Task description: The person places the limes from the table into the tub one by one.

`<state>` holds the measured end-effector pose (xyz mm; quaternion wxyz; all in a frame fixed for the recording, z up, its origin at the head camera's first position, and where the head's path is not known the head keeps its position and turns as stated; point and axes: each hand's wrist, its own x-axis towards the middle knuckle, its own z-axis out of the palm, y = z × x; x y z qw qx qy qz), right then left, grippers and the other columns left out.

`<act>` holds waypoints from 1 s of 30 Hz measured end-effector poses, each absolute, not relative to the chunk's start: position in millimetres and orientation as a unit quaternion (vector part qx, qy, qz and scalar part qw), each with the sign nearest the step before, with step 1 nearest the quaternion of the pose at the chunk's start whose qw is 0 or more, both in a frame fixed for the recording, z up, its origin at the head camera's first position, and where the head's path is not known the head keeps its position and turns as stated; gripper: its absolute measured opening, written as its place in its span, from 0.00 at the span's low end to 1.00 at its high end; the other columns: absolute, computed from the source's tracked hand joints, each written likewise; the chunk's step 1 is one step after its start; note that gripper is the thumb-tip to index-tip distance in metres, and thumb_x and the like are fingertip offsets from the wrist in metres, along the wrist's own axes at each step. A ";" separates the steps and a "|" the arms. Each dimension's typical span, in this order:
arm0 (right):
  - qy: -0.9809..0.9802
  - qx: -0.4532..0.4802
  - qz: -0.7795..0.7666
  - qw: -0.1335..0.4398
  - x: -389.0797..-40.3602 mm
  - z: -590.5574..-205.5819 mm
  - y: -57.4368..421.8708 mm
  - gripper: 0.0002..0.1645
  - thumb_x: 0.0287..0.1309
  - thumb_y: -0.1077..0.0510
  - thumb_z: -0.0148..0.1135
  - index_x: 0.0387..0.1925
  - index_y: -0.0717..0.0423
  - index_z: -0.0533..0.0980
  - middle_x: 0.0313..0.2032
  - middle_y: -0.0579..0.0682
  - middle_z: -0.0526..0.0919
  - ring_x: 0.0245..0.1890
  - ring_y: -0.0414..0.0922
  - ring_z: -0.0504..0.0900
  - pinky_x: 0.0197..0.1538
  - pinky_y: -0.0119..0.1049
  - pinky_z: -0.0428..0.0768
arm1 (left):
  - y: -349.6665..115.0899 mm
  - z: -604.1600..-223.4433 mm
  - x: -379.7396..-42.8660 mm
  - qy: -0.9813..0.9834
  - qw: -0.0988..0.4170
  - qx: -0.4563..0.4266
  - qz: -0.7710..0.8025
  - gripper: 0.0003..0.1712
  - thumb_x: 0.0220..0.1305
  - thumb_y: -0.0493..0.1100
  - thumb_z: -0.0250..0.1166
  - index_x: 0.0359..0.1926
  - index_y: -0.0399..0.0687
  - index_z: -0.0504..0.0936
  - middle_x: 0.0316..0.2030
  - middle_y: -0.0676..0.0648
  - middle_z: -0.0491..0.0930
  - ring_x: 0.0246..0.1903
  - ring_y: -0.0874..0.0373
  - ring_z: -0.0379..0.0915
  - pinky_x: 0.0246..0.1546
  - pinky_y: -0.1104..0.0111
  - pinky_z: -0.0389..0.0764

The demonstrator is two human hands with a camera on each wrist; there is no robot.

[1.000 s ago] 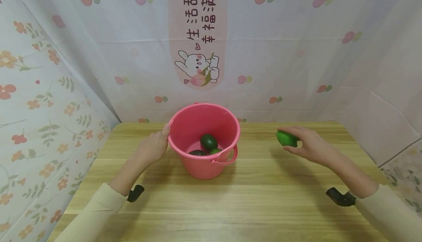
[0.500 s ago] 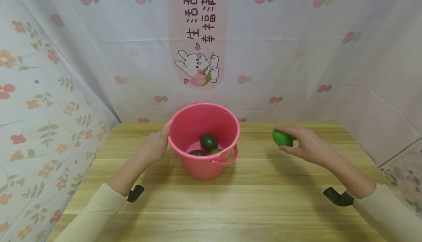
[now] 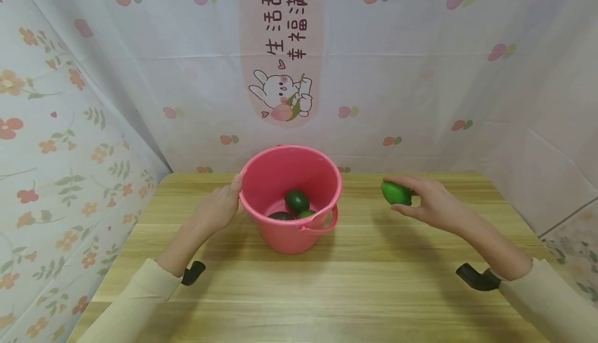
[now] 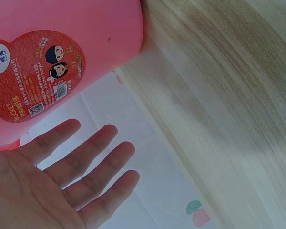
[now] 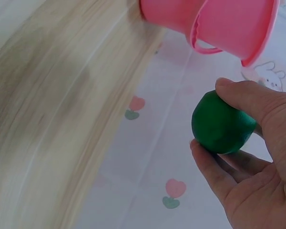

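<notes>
A pink bucket [image 3: 290,236] stands upright on the wooden table, its mouth leaning toward me. My left hand [image 3: 218,205] holds its left rim, the thumb hooked over the edge. In the left wrist view that hand's four fingers [image 4: 93,164] stretch out below the bucket's labelled wall, and the thumb is hidden. To the right, my right hand [image 3: 432,200] pinches a green lime [image 3: 396,193] above the table. The right wrist view shows the lime [image 5: 221,123] between thumb and fingertips. Inside the bucket lie a dark green avocado [image 3: 296,201], a darker fruit [image 3: 282,216] and a brighter green one [image 3: 306,214].
The bucket's pink handle [image 3: 333,223] hangs down on its right side. A printed curtain [image 3: 420,99] rises behind the table [image 3: 299,301], with a floral one [image 3: 70,177] at the left. Black wrist mounts [image 3: 477,277] jut inward from both wrists.
My right hand has moved slightly left toward the bucket, carrying the lime. The left hand and the bucket stay in place.
</notes>
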<state>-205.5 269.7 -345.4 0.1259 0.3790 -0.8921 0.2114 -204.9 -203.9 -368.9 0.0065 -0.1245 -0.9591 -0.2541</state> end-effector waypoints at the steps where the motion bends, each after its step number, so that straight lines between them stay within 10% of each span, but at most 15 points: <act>1: -0.892 0.379 0.211 0.126 -205.5 -344.5 268.6 0.41 0.47 0.66 0.81 0.65 0.60 0.73 0.53 0.58 0.82 0.44 0.50 0.83 0.39 0.45 0.83 | -203.6 -368.7 -204.5 -0.959 0.007 -0.123 -0.255 0.46 0.79 0.65 0.18 0.40 0.48 0.82 0.47 0.40 0.82 0.47 0.43 0.79 0.47 0.42 0.75; 30: -0.875 0.396 0.242 0.141 -199.0 -309.7 229.5 0.41 0.49 0.64 0.81 0.66 0.57 0.74 0.54 0.50 0.81 0.46 0.45 0.80 0.43 0.40 0.83 | -202.7 -368.1 -203.1 -0.961 0.009 -0.120 -0.251 0.46 0.79 0.65 0.18 0.31 0.50 0.80 0.38 0.42 0.82 0.42 0.44 0.80 0.44 0.44 0.76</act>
